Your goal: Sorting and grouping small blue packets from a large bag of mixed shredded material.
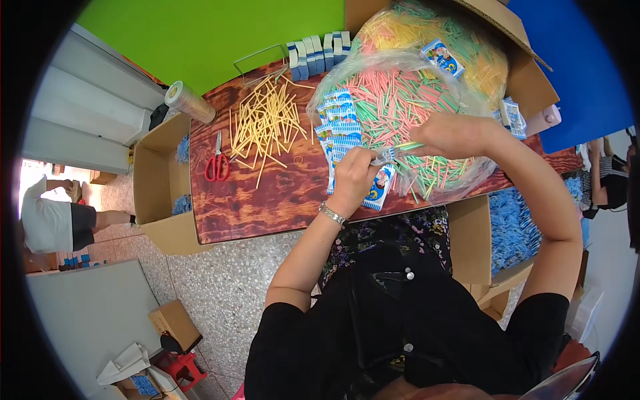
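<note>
My left hand [355,179] pinches a small clear-and-blue plastic packet [384,157] above the table. From the right, my right hand [450,135] grips a few thin green and yellow sticks [407,146], whose ends meet the packet's mouth; whether they are inside it I cannot tell. Beneath both hands lies a large clear plastic bag [470,100], spread open and full of short pink, green and yellow sticks [393,93]. Blue-and-white printed packets [341,120] lie overlapped in a row along its left side. Another such packet [379,189] rests beside my left hand.
Left on the brown table [267,213] are loose long yellow sticks [267,117], red-handled scissors [217,165] and a clear jar [190,102]. Bundled packets [317,55] stand behind. Cardboard boxes [157,180] flank the table, and another person [53,213] is at far left.
</note>
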The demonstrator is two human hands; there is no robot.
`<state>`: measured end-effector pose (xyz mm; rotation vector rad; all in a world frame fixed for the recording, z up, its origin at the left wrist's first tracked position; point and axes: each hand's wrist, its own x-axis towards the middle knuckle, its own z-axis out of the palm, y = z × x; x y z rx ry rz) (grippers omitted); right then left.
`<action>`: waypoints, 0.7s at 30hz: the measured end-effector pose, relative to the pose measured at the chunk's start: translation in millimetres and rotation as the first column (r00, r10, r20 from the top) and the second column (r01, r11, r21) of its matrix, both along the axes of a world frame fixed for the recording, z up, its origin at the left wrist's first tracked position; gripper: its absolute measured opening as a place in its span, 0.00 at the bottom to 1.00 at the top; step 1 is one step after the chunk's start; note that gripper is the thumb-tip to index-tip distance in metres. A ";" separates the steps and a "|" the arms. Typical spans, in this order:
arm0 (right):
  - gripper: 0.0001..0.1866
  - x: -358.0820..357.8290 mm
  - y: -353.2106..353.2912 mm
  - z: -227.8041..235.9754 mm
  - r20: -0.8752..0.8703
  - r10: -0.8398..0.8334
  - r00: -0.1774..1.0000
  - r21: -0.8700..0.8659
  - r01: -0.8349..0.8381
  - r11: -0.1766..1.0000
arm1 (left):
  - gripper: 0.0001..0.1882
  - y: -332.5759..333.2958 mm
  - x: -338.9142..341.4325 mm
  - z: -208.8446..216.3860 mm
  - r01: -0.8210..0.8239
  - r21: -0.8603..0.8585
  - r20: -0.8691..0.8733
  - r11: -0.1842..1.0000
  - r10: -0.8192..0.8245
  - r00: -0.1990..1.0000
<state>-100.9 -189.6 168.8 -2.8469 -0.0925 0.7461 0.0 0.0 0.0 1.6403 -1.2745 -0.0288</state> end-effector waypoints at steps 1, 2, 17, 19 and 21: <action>0.21 0.8 -0.4 0.7 0.001 0.050 0.999 -0.017 -0.050 0.999 | 0.15 -0.2 0.1 2.2 -0.001 -0.031 0.088 1.000 0.004 0.996; 0.20 1.3 -0.1 1.4 0.001 0.099 0.995 -0.034 -0.099 0.995 | 0.15 -0.6 0.0 3.9 0.000 -0.062 0.175 0.998 0.010 0.985; 0.11 8.5 13.3 14.0 0.351 -0.153 0.924 0.306 0.041 0.951 | 0.24 -3.2 0.4 -3.0 0.064 -0.195 0.088 0.979 -0.047 0.995; 0.10 9.8 13.0 4.8 0.419 -0.069 0.905 0.268 -0.050 0.962 | 0.22 -4.0 3.2 -0.8 0.060 -0.208 0.102 0.976 -0.040 0.994; 0.08 10.8 13.9 0.4 0.483 0.018 0.876 0.226 -0.145 0.963 | 0.20 -3.7 6.9 0.9 0.052 -0.219 0.115 0.974 -0.027 0.993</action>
